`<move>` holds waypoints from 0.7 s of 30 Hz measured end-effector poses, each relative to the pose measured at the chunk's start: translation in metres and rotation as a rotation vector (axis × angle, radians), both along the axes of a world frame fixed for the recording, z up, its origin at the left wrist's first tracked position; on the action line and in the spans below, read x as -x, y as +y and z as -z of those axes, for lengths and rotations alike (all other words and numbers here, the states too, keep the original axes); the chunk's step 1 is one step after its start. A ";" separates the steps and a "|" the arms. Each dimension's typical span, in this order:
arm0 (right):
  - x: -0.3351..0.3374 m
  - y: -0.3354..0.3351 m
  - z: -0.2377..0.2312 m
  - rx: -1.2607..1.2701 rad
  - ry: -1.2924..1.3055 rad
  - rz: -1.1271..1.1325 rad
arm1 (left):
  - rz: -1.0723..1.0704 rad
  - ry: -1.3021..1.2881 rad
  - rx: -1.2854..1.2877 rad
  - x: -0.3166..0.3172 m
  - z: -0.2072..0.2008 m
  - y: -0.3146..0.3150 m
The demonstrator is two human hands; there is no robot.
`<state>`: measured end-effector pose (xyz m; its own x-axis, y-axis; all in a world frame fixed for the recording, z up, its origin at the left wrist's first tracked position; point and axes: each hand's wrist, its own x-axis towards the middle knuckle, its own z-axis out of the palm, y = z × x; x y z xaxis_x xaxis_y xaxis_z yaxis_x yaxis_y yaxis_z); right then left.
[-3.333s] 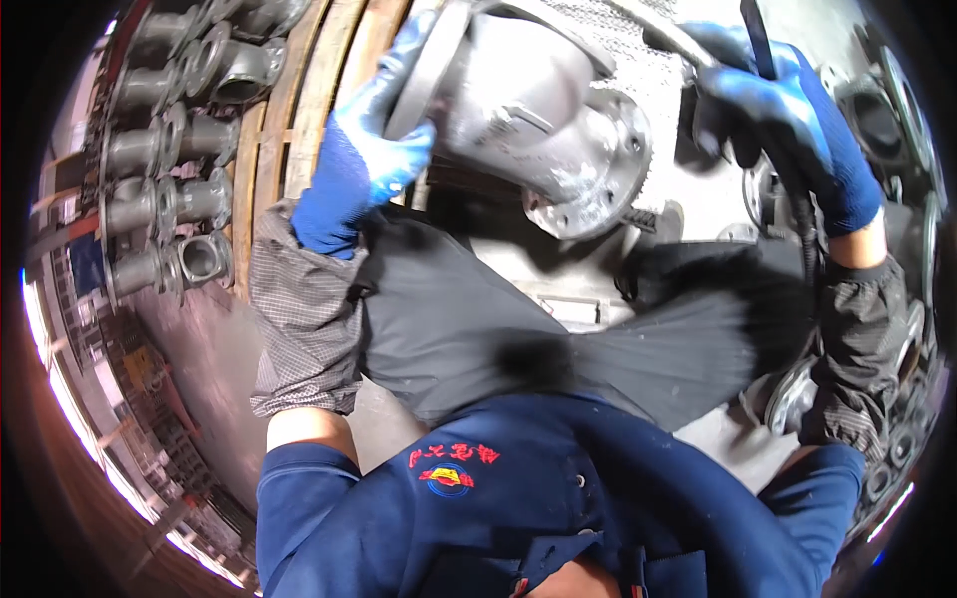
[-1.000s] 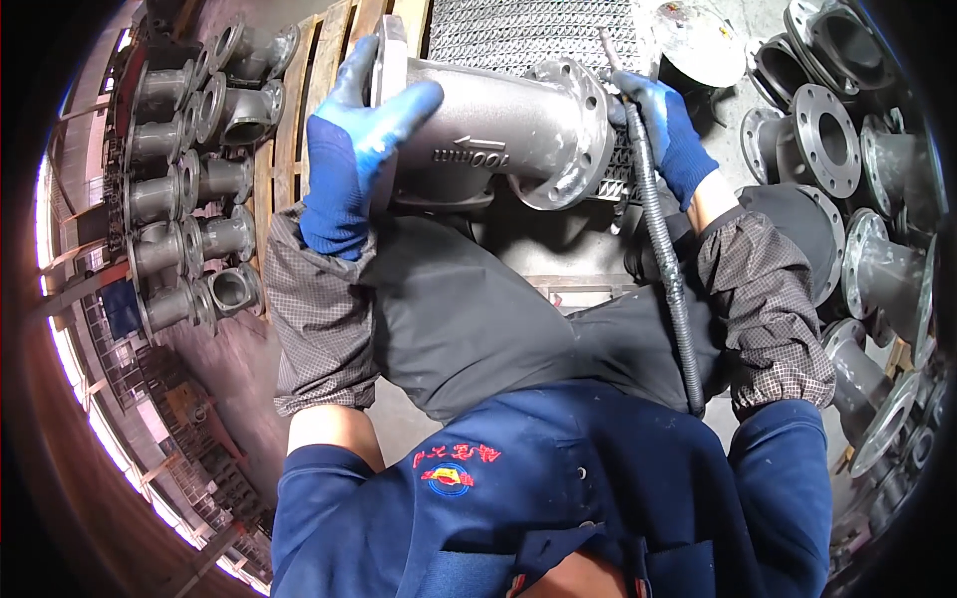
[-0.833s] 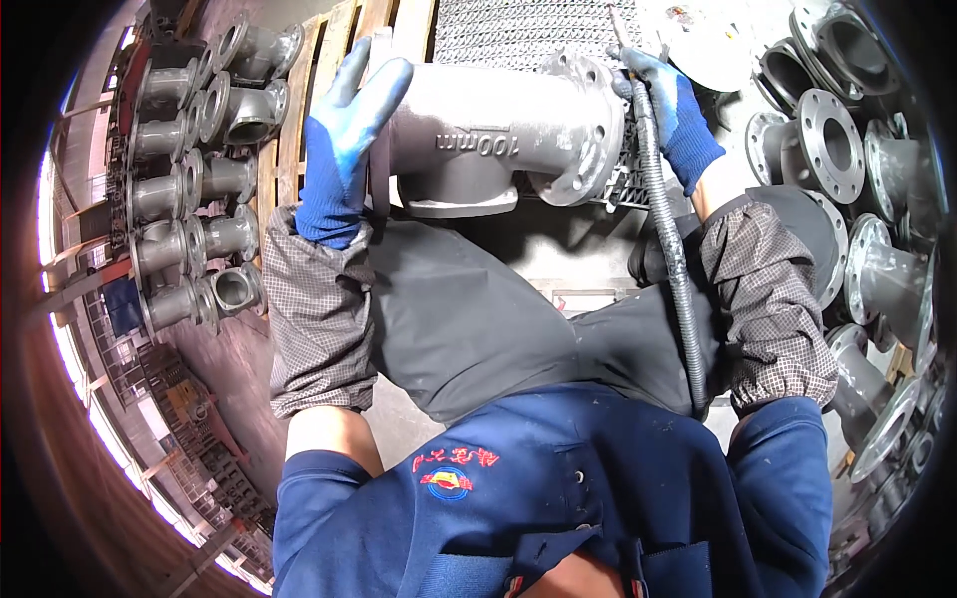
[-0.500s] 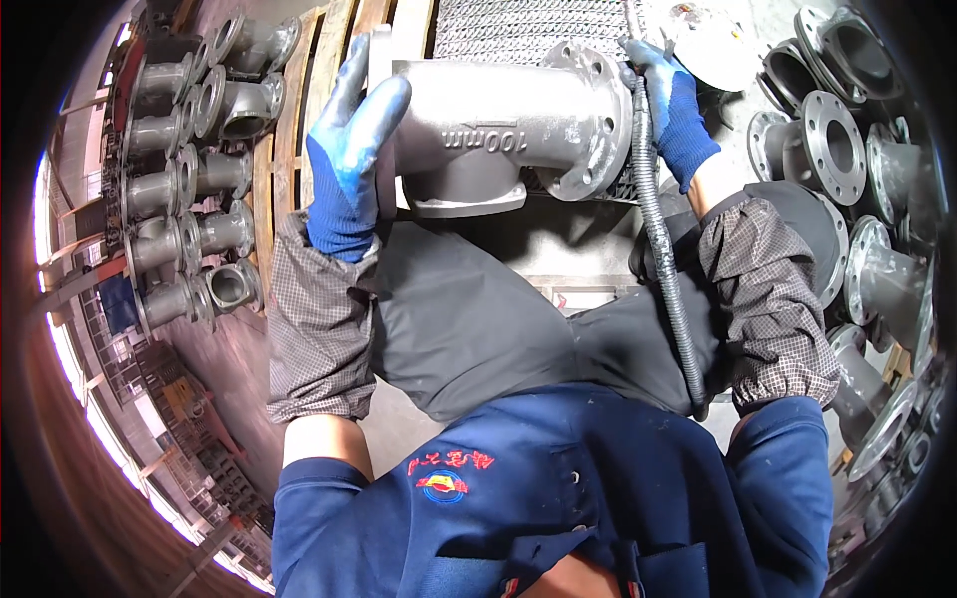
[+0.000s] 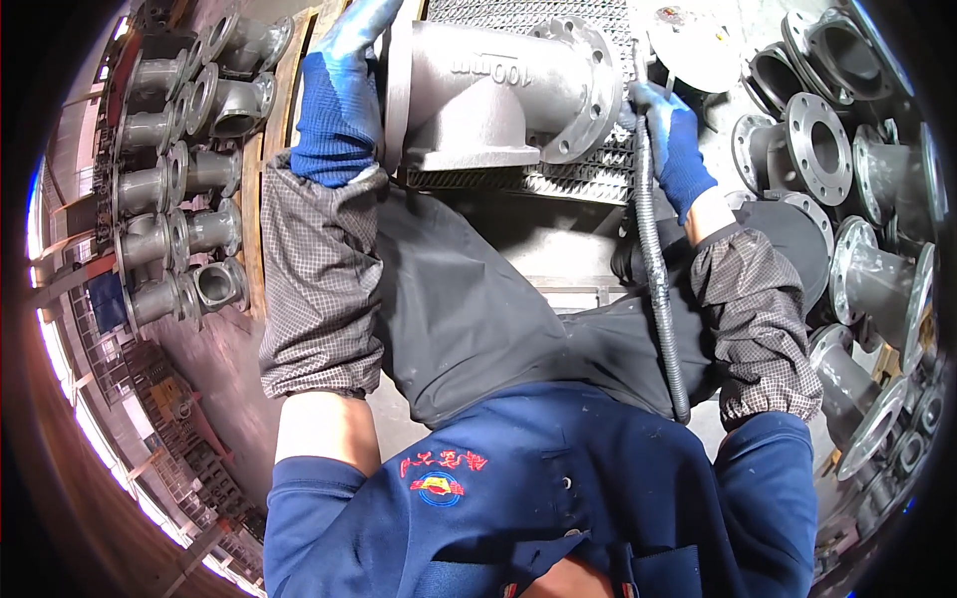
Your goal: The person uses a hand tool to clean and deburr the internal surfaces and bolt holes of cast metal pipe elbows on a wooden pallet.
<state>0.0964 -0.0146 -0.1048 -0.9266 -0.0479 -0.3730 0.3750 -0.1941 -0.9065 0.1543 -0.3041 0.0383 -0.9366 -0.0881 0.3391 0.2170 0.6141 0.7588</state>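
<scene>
A large grey flanged tee pipe (image 5: 469, 95), with raised lettering on its body, lies across a metal mesh worktop in front of me. Its side branch points toward my lap. My left hand (image 5: 344, 75), in a blue coated glove, grips the rim of its left flange; the fingertips are partly cut off at the top. Beside the right flange, my gloved right hand (image 5: 670, 135) is closed around a slim tool fitted with a grey ribbed hose (image 5: 656, 269). That hose runs down over my right thigh. The tool's working end is hard to make out.
Several flanged pipe castings (image 5: 204, 229) are stacked at the left beside a wooden pallet (image 5: 284, 100). More flanged castings (image 5: 819, 149) crowd the right side. A pale round disc (image 5: 698, 50) sits past my right hand. The mesh worktop (image 5: 588, 179) has a front edge near my knees.
The tee pipe has rolled away from me, its lettering now higher and its branch more visible. My left hand has moved forward with the flange. My right hand has shifted slightly lower in view.
</scene>
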 end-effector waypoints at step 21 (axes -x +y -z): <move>-0.041 0.041 -0.070 0.031 0.280 -0.177 | 0.089 0.077 0.007 -0.010 0.011 0.017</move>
<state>0.1375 0.0267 -0.0349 -0.9692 -0.2245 -0.1011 0.1427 -0.1772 -0.9738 0.1645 -0.2867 0.0268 -0.9117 -0.0032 0.4109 0.3285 0.5951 0.7335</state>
